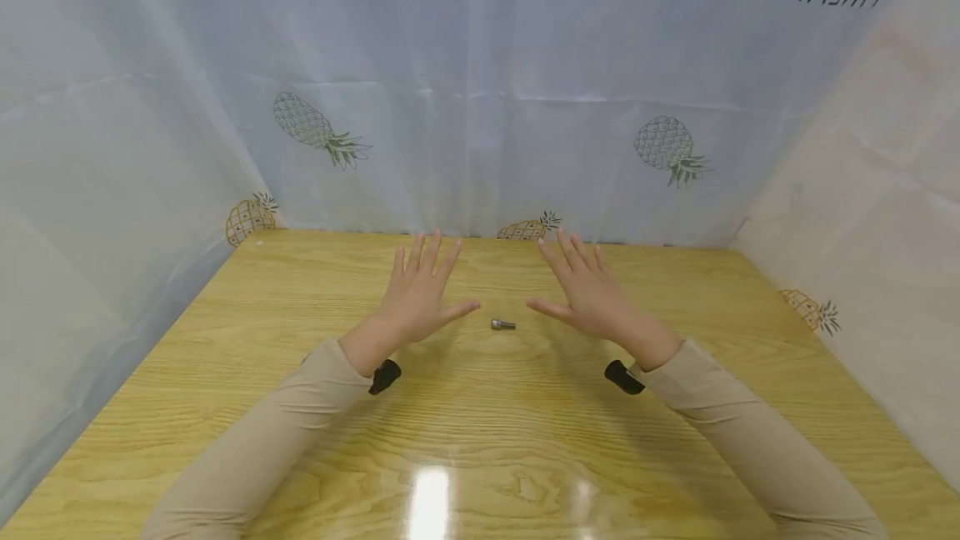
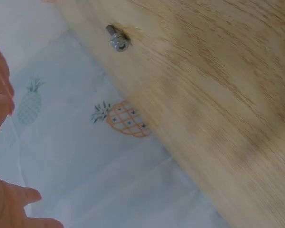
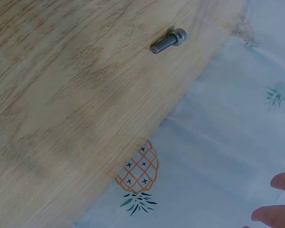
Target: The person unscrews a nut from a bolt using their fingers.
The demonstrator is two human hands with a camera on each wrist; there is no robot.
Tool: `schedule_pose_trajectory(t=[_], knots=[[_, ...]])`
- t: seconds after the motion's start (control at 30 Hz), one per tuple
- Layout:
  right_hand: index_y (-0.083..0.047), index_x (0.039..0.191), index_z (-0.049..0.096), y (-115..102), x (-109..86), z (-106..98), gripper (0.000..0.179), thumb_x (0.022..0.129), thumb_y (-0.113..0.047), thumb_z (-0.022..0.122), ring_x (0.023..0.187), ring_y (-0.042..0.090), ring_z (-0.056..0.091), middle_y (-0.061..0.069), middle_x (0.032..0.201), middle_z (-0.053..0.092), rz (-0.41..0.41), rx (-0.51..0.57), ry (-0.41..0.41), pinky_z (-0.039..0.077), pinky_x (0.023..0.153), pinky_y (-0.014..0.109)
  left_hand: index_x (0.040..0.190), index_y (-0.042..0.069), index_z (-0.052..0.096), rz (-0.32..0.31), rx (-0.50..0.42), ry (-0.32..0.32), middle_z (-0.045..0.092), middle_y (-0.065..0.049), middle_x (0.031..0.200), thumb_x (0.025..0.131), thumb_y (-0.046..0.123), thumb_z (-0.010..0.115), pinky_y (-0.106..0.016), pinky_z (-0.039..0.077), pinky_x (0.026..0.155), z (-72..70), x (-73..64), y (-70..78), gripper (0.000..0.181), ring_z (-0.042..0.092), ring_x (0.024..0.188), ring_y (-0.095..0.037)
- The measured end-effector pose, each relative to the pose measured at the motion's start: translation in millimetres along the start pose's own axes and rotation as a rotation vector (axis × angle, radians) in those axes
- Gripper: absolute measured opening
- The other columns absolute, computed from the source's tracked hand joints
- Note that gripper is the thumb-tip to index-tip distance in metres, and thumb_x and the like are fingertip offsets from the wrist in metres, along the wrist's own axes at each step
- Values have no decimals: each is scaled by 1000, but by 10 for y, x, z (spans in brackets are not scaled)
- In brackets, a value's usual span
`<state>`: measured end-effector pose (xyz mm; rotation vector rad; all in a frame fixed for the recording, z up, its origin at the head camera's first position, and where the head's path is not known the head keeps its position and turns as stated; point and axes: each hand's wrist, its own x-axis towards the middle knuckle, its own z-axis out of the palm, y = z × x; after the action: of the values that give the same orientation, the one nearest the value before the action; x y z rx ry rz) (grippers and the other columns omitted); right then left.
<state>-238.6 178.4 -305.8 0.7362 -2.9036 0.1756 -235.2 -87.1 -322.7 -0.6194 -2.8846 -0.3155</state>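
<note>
Both hands [image 1: 415, 300] [image 1: 594, 298], cut off in the wrist views, flank a bolt [image 1: 503, 324].

Bolt [image 1: 503, 324] on table [image 1: 517, 415] — cloth [image 1: 495, 148] behind, left, right.

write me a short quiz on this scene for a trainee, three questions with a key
1. Which end of the bolt faces the left hand? a) the threaded end b) the head
2. True or false: the right hand holds nothing.
3. Fill in: the cloth behind the table is printed with the fruit called ____.

Key: 1 b; 2 true; 3 pineapple.
</note>
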Motion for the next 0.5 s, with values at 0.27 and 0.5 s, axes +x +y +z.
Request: schedule_pose_trajectory(t=[0.27,0.5], knots=[[-7,147,26,27,7,18,75,90,-44,58,137,41,30,23,151,23,-113,69,95,29,108,56,151,11,12,27,-107,32,12,-20,156,91,57,47,-54,13,115,15,36,-13,84,10,145,-39],[-7,143,33,8,18,55,66,91,-39,58,128,36,44,20,143,40,-67,197,38,42,99,50,149,5,21,25,-258,0,29,-19,151,93,52,48,-51,27,111,46,42,-8,77,28,140,-36]])
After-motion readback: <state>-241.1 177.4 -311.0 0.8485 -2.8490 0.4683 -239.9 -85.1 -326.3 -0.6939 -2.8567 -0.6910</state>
